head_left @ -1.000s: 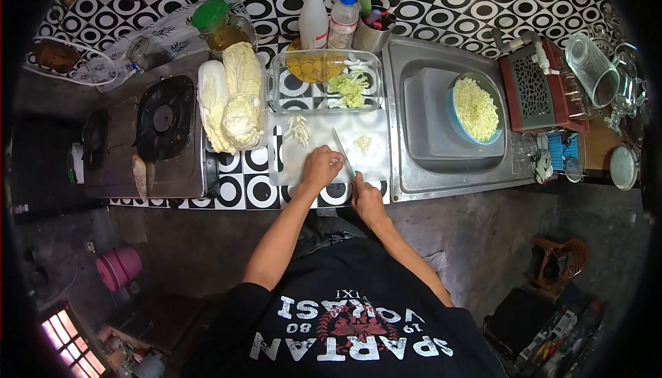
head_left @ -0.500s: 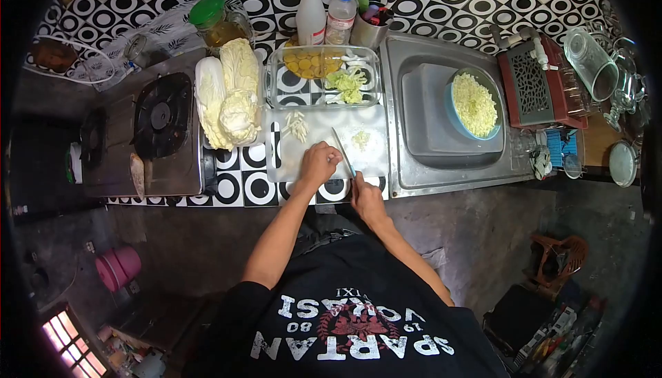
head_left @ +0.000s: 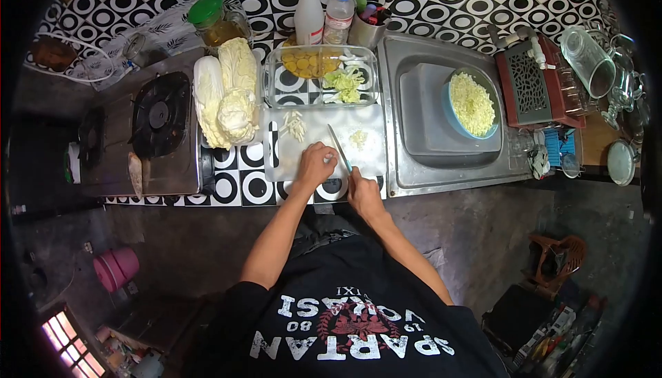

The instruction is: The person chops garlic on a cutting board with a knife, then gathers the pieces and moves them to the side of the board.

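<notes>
In my right hand [head_left: 364, 193] is the handle of a knife [head_left: 338, 145], its blade pointing away from me across the white cutting board [head_left: 372, 164]. My left hand [head_left: 318, 164] is closed just left of the blade, fingertips curled together on the board. What they pinch, if anything, is too small to make out. Finely chopped pale bits [head_left: 358, 139] lie to the right of the blade. Thin white strips [head_left: 294, 126] are heaped at the board's far left. Along its left edge rests a dark slot or handle [head_left: 273, 145].
Behind the board stands a glass dish [head_left: 274, 95] with cut leaves [head_left: 343, 85]. Napa cabbages [head_left: 227, 98] sit left, beside the stove [head_left: 162, 112]. On the right, a blue bowl [head_left: 449, 109] of chopped cabbage stands in the sink [head_left: 407, 171]. Bottles [head_left: 309, 16] line the back.
The knife and my right hand have shifted slightly left, bringing the handle closer to my left hand. My left hand keeps nearly the same place and its curled shape.
</notes>
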A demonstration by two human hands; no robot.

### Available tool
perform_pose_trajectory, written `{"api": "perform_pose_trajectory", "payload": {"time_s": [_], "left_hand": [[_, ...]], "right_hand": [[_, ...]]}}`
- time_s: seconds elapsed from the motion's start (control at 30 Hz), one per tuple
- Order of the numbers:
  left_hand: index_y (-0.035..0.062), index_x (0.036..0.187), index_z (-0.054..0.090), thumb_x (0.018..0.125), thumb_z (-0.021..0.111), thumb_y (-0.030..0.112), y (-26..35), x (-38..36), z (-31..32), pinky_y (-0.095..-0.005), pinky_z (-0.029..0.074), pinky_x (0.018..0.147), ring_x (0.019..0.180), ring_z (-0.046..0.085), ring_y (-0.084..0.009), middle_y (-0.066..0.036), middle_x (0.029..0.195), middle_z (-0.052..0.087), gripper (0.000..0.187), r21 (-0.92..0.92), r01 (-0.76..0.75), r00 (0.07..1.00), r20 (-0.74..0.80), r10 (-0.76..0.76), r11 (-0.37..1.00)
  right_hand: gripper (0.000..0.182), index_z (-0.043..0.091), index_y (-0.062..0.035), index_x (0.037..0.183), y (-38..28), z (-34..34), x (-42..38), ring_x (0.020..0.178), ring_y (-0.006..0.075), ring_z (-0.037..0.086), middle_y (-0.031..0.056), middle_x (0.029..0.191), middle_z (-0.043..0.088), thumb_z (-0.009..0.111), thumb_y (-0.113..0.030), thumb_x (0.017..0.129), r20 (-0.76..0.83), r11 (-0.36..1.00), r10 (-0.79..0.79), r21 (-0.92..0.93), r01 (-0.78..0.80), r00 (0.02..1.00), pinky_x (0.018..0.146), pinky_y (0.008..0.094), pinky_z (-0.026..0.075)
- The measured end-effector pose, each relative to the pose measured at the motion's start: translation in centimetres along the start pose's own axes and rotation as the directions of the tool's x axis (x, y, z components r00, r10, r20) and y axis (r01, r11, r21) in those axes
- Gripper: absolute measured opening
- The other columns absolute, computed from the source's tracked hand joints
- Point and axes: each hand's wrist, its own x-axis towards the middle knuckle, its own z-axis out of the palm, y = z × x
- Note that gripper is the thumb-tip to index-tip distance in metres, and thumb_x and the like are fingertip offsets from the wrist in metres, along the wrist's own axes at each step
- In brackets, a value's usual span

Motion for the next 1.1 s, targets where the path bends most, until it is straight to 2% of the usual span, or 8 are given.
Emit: {"api": "perform_pose_trajectory", "payload": {"time_s": [0.2, 0.33, 0.5, 0.63, 0.8, 0.93, 1.07, 1.1], "left_hand": [[0.0079, 0.073, 0.068, 0.069, 0.066, 0.01, -0.5, 0.1, 0.1, -0.038, 0.045, 0.067, 0.072, 0.056, -0.0275, -0.009, 0.071, 0.058, 0.005, 0.022, -0.055, 0.998, 0.002, 0.055, 0.998], [0.0074, 0.072, 0.067, 0.071, 0.066, 0.009, -0.1, 0.1, 0.0, -0.0382, 0.046, 0.07, 0.076, 0.057, -0.0272, -0.009, 0.074, 0.059, 0.003, 0.022, -0.018, 0.999, 0.033, 0.017, 1.0], [0.007, 0.072, 0.067, 0.07, 0.066, 0.008, -0.2, 0.1, -0.1, -0.038, 0.046, 0.07, 0.075, 0.058, -0.0272, -0.009, 0.073, 0.059, 0.003, -0.022, 0.003, 1.0, 0.018, -0.002, 1.0], [0.0065, 0.072, 0.068, 0.07, 0.067, 0.008, 0.0, 0.0, -0.1, -0.0375, 0.047, 0.069, 0.075, 0.059, -0.0274, -0.009, 0.072, 0.06, 0.003, -0.018, 0.012, 1.0, 0.007, -0.012, 1.0], [0.0062, 0.072, 0.067, 0.07, 0.067, 0.007, -0.3, 0.1, 0.1, -0.0375, 0.047, 0.069, 0.075, 0.059, -0.0275, -0.009, 0.073, 0.06, 0.003, -0.028, -0.006, 1.0, 0.015, 0.007, 1.0], [0.0062, 0.073, 0.067, 0.07, 0.066, 0.007, -0.6, 0.0, 0.4, -0.0379, 0.047, 0.069, 0.075, 0.058, -0.0277, -0.009, 0.074, 0.06, 0.003, -0.007, -0.024, 1.0, -0.001, 0.024, 1.0], [0.0063, 0.079, 0.068, 0.071, 0.066, 0.007, -0.6, -0.1, -0.4, -0.0365, 0.048, 0.068, 0.072, 0.059, -0.0277, -0.01, 0.078, 0.061, 0.008, 0.056, -0.066, 0.997, 0.038, 0.064, 0.996], [0.0062, 0.082, 0.068, 0.072, 0.065, 0.007, -0.1, -0.2, -1.0, -0.0355, 0.048, 0.067, 0.071, 0.06, -0.0278, -0.01, 0.079, 0.061, 0.011, -0.021, -0.001, 0.999, 0.034, 0.002, 1.0]], "right_hand": [[0.042, 0.047, 0.0046, 0.118, 1.3, 2.6, -0.1, 0.065, 0.0428, 0.06, 0.0251, 0.071, 0.06, 0.054, -0.005, 0.078, -0.131, 0.999, -0.049, -0.011, 0.048, 0.99, 0.061, 0.0484, 0.049], [0.039, 0.048, 0.004, 0.116, 1.3, 2.6, 1.9, 0.065, 0.0432, 0.06, 0.0249, 0.073, 0.06, 0.054, -0.005, 0.078, -0.149, 0.997, -0.08, -0.009, 0.08, 0.986, 0.061, 0.0483, 0.049], [0.034, 0.048, 0.0039, 0.112, 0.0, 0.8, 1.7, 0.067, 0.0425, 0.06, 0.0259, 0.07, 0.06, 0.054, -0.006, 0.08, -0.024, 1.0, 0.013, 0.012, -0.013, 1.0, 0.06, 0.0495, 0.048], [0.035, 0.048, 0.0045, 0.112, 0.3, 1.1, 0.2, 0.068, 0.0421, 0.06, 0.0261, 0.069, 0.059, 0.054, -0.005, 0.079, -0.008, 1.0, 0.012, 0.013, -0.012, 1.0, 0.061, 0.0497, 0.047], [0.039, 0.046, 0.0037, 0.117, 1.5, 3.2, 0.6, 0.067, 0.0419, 0.06, 0.0257, 0.069, 0.06, 0.054, -0.007, 0.081, -0.142, 0.998, -0.065, 0.002, 0.065, 0.988, 0.062, 0.0485, 0.048], [0.039, 0.048, 0.0034, 0.119, 1.3, 2.8, 2.0, 0.067, 0.041, 0.06, 0.0253, 0.069, 0.06, 0.053, -0.008, 0.083, -0.142, 0.995, -0.099, -0.041, 0.094, 0.985, 0.062, 0.0475, 0.048], [0.029, 0.056, 0.0043, 0.111, 0.7, 0.7, 2.0, 0.067, 0.0398, 0.06, 0.0251, 0.069, 0.059, 0.052, -0.008, 0.084, -0.107, 0.995, -0.051, 0.084, 0.06, 0.993, 0.061, 0.0462, 0.047], [0.03, 0.055, 0.0046, 0.111, 0.8, 0.3, 1.6, 0.067, 0.0402, 0.06, 0.0252, 0.07, 0.059, 0.053, -0.007, 0.084, -0.153, 0.988, -0.06, 0.131, 0.08, 0.986, 0.06, 0.0461, 0.046]]}}
